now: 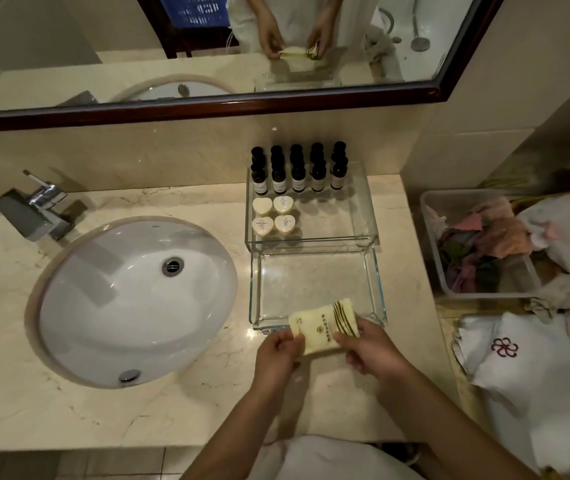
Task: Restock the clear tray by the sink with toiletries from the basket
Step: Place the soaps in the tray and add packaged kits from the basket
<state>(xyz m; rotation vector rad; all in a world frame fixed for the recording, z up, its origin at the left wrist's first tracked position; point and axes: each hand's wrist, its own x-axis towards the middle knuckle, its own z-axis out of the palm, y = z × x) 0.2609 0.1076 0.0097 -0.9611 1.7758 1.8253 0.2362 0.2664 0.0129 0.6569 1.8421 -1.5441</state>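
Pale-yellow flat packet with brown stripes and printed text (323, 323) is held over the near rim of the near clear glass tray (379, 289), right of the white oval sink basin (131, 306). Left hand (276, 348) pinches the packet's near-left corner between thumb and curled fingers. Right hand (368, 348) pinches its right edge likewise, striped end pointing far-right. The packet hangs partly over the tray, partly over the beige marble countertop (69, 410); cannot tell whether it touches the rim. The far clear glass tray (371, 209), butted against the near one, carries a row of small dark bottles (298, 181) along its far side and four cream heart-shaped soaps (273, 216) at left, all squared up. Judgement: the step in hand is laying the packet down. Do it well by smoothing it flat, turning it square to the tray walls with the print upward, and setting it toward the left wall in line with the soaps. That leaves room to the right. Lower it gently so the glass does not shift.
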